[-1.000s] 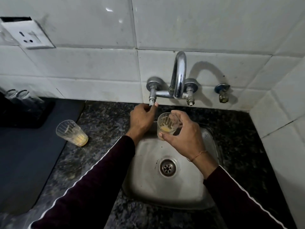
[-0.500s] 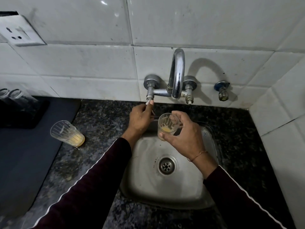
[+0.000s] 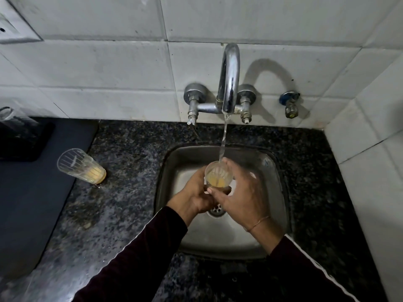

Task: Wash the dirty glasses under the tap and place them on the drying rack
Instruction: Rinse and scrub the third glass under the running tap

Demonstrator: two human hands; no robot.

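Rinsing a dirty glass (image 3: 218, 177) under the running tap (image 3: 228, 83), both hands hold it over the sink (image 3: 270, 168): left hand (image 3: 194, 194) cupping its base, right hand (image 3: 242, 192) wrapped round its side; wet, it looks slippery and breakable, best gripped low round the body

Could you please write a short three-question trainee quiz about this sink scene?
1. True or false: water is running from the tap spout.
2. Which hands hold the glass over the sink? A) left only B) right only C) both
3. Fill in: the second dirty glass stands on the ____.

Key:
1. True; a stream falls onto the glass rim.
2. C; the left hand and the right hand grip it.
3. Countertop, left of the sink.
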